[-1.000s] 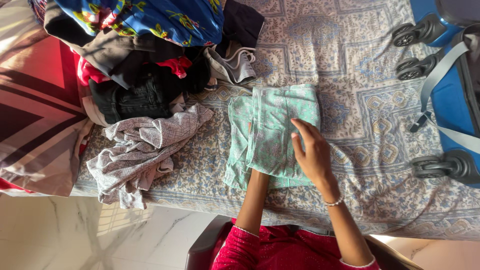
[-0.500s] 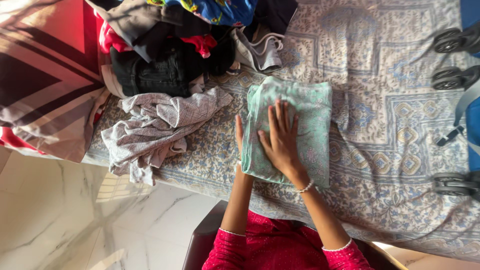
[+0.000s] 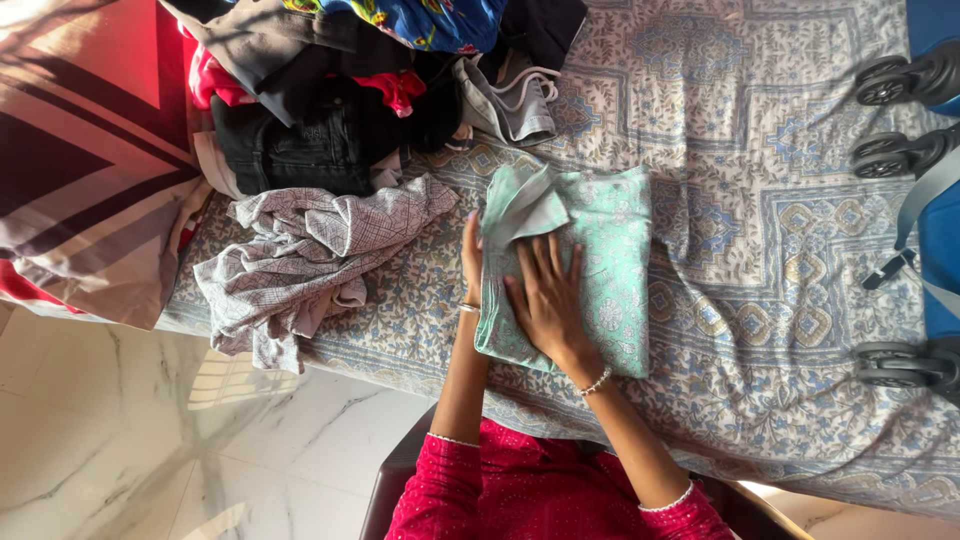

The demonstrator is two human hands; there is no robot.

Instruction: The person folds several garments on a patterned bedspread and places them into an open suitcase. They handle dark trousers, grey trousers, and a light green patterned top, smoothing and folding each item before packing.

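Two hands work on one folded garment (image 3: 600,260), a pale green printed cloth that lies on the patterned bedspread (image 3: 720,120), roughly at the middle of the bed's near half. The right hand (image 3: 548,300) lies flat on the cloth, fingers spread and pressing down; it grips nothing. The left hand (image 3: 472,258) sits at the garment's left edge, its fingers tucked against or under the fold, so whether they pinch the cloth cannot be told. At the upper left corner a flap of the cloth stands turned up, not yet flat.

Step in hand, as judged: smoothing and squaring a fold already made. The next move calls for the raised corner flap to be laid down and pressed flat, with the right palm holding the stack in place so the layers do not slide.

Just left of the garment lies a crumpled grey checked shirt (image 3: 300,260); beyond it sits a heap of dark and coloured clothes (image 3: 340,90). A blue wheeled suitcase (image 3: 930,200) rests at the bed's right side, well apart.
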